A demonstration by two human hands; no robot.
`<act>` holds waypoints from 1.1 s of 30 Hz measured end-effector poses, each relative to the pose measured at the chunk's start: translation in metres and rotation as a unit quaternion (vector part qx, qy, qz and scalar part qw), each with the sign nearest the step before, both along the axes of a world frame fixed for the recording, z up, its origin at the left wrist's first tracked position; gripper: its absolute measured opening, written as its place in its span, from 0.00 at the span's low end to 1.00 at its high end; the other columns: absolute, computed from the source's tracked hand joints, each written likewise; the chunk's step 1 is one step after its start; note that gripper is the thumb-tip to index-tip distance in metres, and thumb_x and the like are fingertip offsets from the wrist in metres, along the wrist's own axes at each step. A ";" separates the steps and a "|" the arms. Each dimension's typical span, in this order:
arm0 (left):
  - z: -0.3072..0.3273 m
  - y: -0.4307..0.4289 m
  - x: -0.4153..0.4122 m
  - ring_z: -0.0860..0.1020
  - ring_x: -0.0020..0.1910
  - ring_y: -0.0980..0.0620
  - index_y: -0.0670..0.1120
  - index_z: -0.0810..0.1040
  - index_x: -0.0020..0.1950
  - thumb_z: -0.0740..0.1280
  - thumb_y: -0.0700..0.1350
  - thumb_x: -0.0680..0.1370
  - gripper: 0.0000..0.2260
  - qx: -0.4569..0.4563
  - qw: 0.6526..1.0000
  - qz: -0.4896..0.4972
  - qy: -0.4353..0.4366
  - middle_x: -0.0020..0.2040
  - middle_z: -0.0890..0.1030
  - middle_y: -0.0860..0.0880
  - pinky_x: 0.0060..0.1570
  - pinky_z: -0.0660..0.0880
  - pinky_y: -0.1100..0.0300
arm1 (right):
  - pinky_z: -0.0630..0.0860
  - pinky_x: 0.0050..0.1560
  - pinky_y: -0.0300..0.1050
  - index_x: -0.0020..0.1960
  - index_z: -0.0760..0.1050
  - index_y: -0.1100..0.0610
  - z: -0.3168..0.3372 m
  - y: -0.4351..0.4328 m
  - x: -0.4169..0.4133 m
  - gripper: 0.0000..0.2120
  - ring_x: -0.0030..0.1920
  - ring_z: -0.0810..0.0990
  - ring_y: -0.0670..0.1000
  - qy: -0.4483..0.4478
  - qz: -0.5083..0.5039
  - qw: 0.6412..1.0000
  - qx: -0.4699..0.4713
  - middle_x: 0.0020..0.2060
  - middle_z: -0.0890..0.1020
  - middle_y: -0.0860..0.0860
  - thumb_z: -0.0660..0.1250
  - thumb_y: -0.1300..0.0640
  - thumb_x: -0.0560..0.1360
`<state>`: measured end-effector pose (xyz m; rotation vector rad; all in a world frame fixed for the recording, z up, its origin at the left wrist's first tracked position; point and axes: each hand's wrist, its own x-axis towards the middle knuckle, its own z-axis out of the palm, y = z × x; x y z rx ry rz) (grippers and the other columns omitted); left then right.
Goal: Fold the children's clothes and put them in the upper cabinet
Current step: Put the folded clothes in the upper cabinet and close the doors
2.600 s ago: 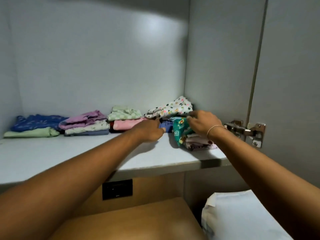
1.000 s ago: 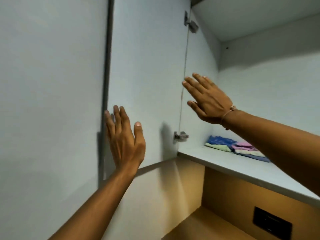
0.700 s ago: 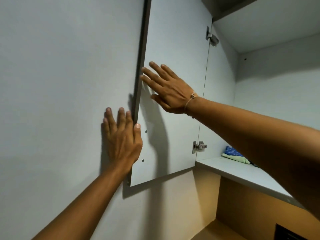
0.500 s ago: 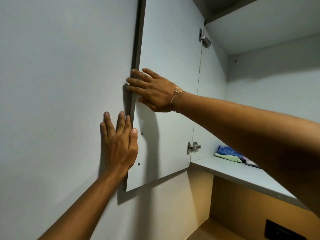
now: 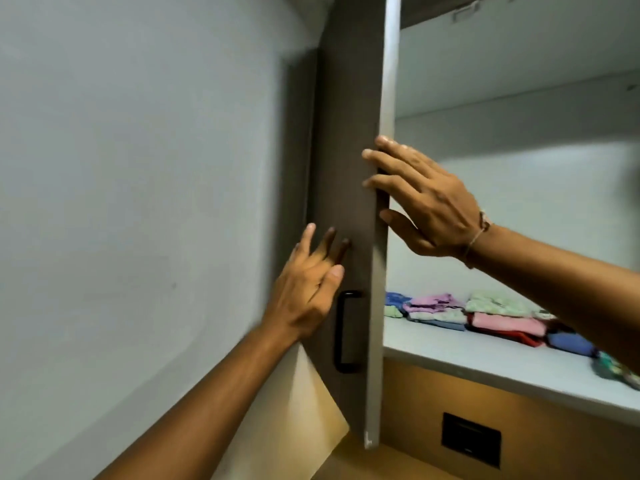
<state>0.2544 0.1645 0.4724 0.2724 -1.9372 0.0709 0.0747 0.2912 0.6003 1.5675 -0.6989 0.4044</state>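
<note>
The upper cabinet's left door (image 5: pixel 346 188) stands edge-on to me, its dark outer face and black handle (image 5: pixel 343 332) showing. My right hand (image 5: pixel 426 202) grips the door's free edge, fingers on the outer face and thumb on the inner side. My left hand (image 5: pixel 308 292) hovers with spread fingers by the outer face, just above the handle. Small stacks of folded children's clothes (image 5: pixel 485 317) lie in a row on the cabinet shelf (image 5: pixel 467 362), pink, green, blue and red.
A pale wall (image 5: pixel 138 202) fills the left side. Under the shelf is a wooden panel with a black socket plate (image 5: pixel 471 439). My right forearm hides the right end of the row of clothes.
The door has swung away from the wall towards the cabinet opening, now edge-on with its outer face visible. My right hand took hold of its edge; my left hand came off the wall.
</note>
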 end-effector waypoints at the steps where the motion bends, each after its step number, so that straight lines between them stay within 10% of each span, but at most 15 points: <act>1: 0.007 -0.004 -0.023 0.42 0.78 0.56 0.54 0.57 0.77 0.50 0.53 0.81 0.23 0.006 1.000 0.002 -0.029 0.79 0.55 0.55 0.76 0.56 0.45 | 0.62 0.73 0.58 0.65 0.73 0.61 -0.005 0.010 -0.020 0.20 0.77 0.57 0.58 -0.026 -0.027 0.999 -0.006 0.74 0.66 0.60 0.57 0.50 0.79; 12: 0.023 -0.061 -0.195 0.36 0.77 0.48 0.51 0.36 0.77 0.50 0.52 0.83 0.28 -0.047 0.988 0.107 -0.106 0.78 0.36 0.50 0.77 0.43 0.46 | 0.43 0.78 0.53 0.78 0.39 0.59 -0.027 0.009 -0.163 0.31 0.78 0.40 0.55 -0.190 -0.377 0.905 0.047 0.78 0.41 0.57 0.41 0.43 0.81; 27: 0.020 -0.086 -0.220 0.36 0.77 0.48 0.51 0.36 0.78 0.49 0.55 0.83 0.29 -0.075 0.987 0.106 -0.095 0.79 0.36 0.51 0.75 0.38 0.46 | 0.41 0.77 0.55 0.78 0.38 0.56 -0.031 -0.010 -0.192 0.32 0.78 0.41 0.58 -0.220 -0.408 0.885 0.046 0.78 0.42 0.56 0.40 0.41 0.80; 33: 0.042 -0.071 -0.189 0.51 0.78 0.43 0.48 0.52 0.79 0.54 0.53 0.81 0.27 -0.117 0.971 0.157 -0.134 0.80 0.52 0.47 0.75 0.49 0.43 | 0.39 0.76 0.58 0.78 0.39 0.54 -0.041 0.014 -0.171 0.31 0.78 0.41 0.58 -0.226 -0.477 0.847 0.062 0.79 0.43 0.53 0.44 0.42 0.81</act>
